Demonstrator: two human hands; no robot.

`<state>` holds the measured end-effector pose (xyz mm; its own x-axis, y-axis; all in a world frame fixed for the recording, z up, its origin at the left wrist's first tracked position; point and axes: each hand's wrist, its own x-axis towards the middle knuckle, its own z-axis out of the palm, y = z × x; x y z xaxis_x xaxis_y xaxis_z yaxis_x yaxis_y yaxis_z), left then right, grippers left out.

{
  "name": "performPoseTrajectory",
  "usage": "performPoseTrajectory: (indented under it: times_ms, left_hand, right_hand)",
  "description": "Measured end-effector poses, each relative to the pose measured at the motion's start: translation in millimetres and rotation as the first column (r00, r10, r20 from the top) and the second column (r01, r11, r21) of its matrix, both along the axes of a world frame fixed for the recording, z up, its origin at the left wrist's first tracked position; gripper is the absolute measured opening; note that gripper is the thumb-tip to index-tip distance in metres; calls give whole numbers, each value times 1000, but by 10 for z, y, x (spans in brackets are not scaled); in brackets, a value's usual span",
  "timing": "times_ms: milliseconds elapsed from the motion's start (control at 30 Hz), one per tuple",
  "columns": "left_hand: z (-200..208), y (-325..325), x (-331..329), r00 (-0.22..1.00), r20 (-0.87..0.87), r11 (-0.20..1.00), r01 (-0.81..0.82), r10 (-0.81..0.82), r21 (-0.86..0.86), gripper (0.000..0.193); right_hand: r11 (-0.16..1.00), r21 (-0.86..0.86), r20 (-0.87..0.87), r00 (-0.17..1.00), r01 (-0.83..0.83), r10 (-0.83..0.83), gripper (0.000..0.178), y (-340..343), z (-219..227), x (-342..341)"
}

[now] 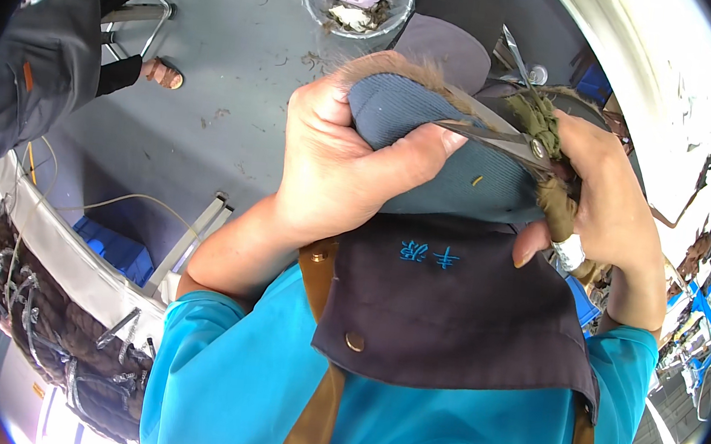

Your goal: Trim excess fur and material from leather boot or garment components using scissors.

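My left hand (332, 155) is closed on a fur-edged piece of ribbed blue-grey fabric (401, 105), its thumb pressed on the front. Brown fur (396, 67) stands out along the top edge. My right hand (612, 182) grips scissors (517, 142) whose handles are wrapped in olive cloth. The scissor blades lie across the fabric near its upper edge, tips close to my left thumb. Whether they touch the fur is hard to make out. A small yellow scrap (477, 181) shows against the ribbed fabric. Below hangs the dark apron (449, 317) I wear.
A clear-lined waste bin (315, 0) with scraps stands ahead. Beside it are dark rounded cushions (445, 47). A pointed metal tool (517, 53) sticks up beyond my right hand. Another person in a dark apron (45, 64) is at left. A blue crate (117, 250) sits lower left.
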<state>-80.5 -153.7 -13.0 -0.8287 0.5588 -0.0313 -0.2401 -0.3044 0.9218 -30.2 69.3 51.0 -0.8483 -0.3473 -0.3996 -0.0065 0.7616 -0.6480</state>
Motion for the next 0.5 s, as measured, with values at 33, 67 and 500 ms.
performPoseTrajectory:
  times_ms: [33,67,500]
  left_hand:
    - [9,2,1,1000,21,1000,-1,1,11,26]
    - [17,2,2,1000,22,1000,0,0,10,26]
    - [14,52,-3,997,75,995,14,-6,-97,25]
  right_hand:
    - [1000,0,0,1000,0,0,95,-5,-11,14]
    - [999,3,23,999,36,-36,91,-8,-24,31]
    - [978,17,-81,975,207,-205,26,-85,-96,134]
